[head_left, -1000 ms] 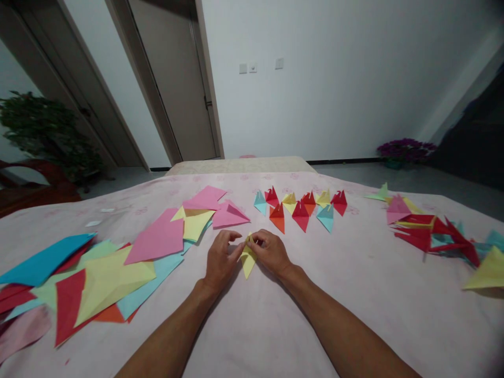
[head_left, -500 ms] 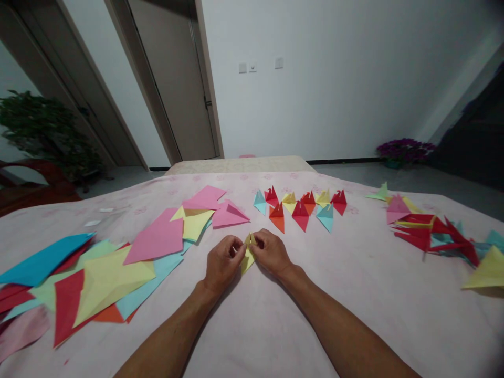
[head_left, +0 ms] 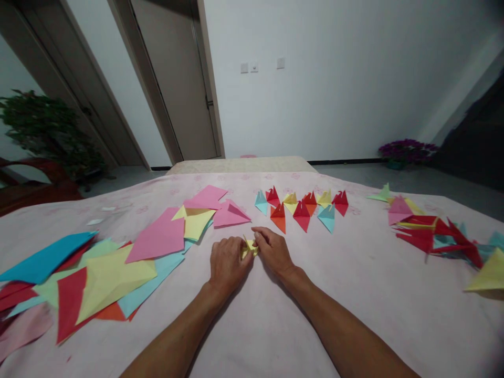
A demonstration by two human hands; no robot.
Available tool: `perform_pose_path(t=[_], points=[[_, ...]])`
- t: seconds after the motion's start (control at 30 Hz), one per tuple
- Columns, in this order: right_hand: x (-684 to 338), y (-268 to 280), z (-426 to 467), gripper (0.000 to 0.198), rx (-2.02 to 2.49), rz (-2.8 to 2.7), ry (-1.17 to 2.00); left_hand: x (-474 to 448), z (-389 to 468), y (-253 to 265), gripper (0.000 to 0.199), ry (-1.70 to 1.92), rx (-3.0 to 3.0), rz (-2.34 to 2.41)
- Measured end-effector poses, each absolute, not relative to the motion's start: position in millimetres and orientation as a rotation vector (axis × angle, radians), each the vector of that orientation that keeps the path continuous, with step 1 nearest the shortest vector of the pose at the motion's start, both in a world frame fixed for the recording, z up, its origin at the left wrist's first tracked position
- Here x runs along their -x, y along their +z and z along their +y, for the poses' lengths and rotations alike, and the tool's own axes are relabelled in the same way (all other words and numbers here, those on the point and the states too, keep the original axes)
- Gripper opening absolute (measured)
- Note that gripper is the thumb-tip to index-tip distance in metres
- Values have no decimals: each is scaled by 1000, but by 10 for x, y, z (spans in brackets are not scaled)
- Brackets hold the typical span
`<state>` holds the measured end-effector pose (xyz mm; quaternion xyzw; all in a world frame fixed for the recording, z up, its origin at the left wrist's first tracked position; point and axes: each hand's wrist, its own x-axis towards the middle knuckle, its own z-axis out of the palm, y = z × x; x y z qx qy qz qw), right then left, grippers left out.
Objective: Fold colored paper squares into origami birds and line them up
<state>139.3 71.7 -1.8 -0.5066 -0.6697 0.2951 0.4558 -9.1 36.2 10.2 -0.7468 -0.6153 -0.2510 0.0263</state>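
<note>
Between my two hands, over the middle of the table, is a small yellow folded paper crane [head_left: 249, 248], partly covered by fingers. My left hand [head_left: 229, 260] is closed on its left side, thumb and fingers pinching the paper. On the right side, my right hand [head_left: 273, 253] grips it between thumb and curled fingers. A thin point of the yellow paper sticks up beside the left fingertips. Just beyond the hands stand folded paper cranes [head_left: 301, 214] in red, orange, yellow and light blue, set out in two rows.
Loose coloured paper sheets [head_left: 114, 278] lie overlapped on the left, with a pink folded piece [head_left: 230, 214] near my left hand. A heap of folded red, blue and yellow paper [head_left: 441, 236] is on the right. A pink patterned cloth [head_left: 378, 325] covers the table.
The yellow paper has turned from standing lengthwise toward me to a lower, flatter pose. My left hand has rolled over it, its back now facing up; my right fingers have shifted slightly.
</note>
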Motion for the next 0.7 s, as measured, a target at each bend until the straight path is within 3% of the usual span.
perform_pose_path(t=[0.2, 0.4, 0.57, 0.7], points=[[-1470, -86, 798, 30, 1332, -1757, 488, 142, 405, 60, 10, -762, 2317, -1872], [-1471, 20, 725, 44, 1278, -1848, 399, 278, 471, 97, 10, -887, 2460, -1699], [-1465, 16, 709, 11, 1385, -2006, 374, 310, 548, 60, 9, -882, 2561, -1696], [-1455, -8, 719, 7, 1451, -2016, 362, 290, 580, 17, 8, -854, 2585, -1771]])
